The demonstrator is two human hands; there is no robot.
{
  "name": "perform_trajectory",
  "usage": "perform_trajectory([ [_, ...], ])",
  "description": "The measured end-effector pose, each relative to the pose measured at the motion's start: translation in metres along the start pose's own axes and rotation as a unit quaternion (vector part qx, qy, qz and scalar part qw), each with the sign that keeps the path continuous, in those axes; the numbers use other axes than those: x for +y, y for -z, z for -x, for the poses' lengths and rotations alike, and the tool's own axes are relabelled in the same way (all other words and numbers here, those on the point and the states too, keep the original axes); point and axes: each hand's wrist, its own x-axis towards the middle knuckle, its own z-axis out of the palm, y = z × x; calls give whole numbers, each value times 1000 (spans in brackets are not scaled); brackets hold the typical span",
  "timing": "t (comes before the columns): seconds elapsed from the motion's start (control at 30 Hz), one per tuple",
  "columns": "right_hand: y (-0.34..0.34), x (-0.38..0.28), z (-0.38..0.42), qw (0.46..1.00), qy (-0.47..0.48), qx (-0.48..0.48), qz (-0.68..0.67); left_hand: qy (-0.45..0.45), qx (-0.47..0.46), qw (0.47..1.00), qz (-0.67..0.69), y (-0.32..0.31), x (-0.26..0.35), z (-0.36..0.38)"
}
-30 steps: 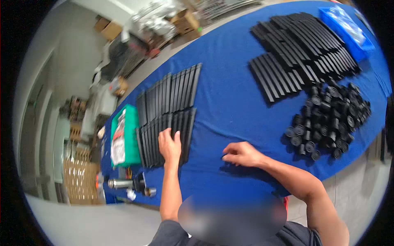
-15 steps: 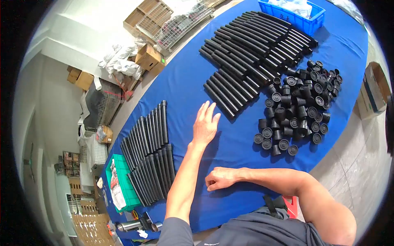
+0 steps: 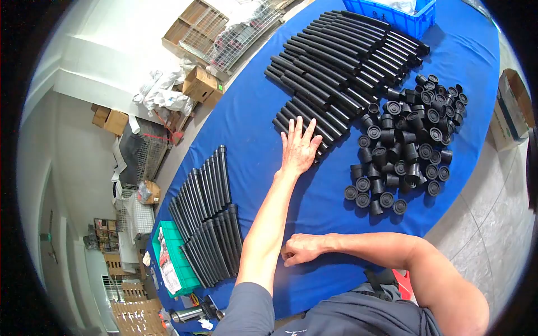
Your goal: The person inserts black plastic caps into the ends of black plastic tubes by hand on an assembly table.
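My left hand (image 3: pixel 300 151), fingers spread, lies on the near end of a large stack of black tubes (image 3: pixel 322 47). No tube is gripped in it. My right hand (image 3: pixel 302 249) rests on the blue cloth near my body, fingers curled in, with nothing visible in it. To the right of the tubes lies a loose heap of black rubber caps (image 3: pixel 425 151), some upright and some on their sides. Left of my left forearm, more black tubes (image 3: pixel 216 246) with wider ends lie side by side in two rows.
A blue crate (image 3: pixel 414 22) stands at the far end of the table. A green bin (image 3: pixel 188 274) and a metal device (image 3: pixel 188 315) sit at the left edge. An open cardboard box (image 3: pixel 507 123) is beyond the right edge. Wire cages and cartons (image 3: pixel 203 84) stand along the wall.
My left hand has moved forward and right from above the cloth onto the near tubes, its fingers spreading. My right hand has stayed in place. The view has shifted slightly.
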Motion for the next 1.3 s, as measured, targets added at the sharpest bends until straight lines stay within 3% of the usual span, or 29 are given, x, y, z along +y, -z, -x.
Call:
perform_trajectory([
  [0.4,0,3,0,1000,7,4,9,73,19,994,74,-2,-2,5],
  [0.77,-1,4,-1,1000,3,-5,11,66,19,994,87,-5,-7,6],
  [0.87,-4,8,-1,1000,17,6,2,74,50,992,90,-3,-7,4],
  [0.9,-6,8,0,1000,12,3,-1,60,124,987,78,-5,-13,-2],
  [1.03,-2,10,0,1000,-1,-7,-9,79,225,960,148,3,-80,-53],
  [1.3,-1,5,0,999,-40,-18,-25,172,83,976,100,4,-158,-141],
])
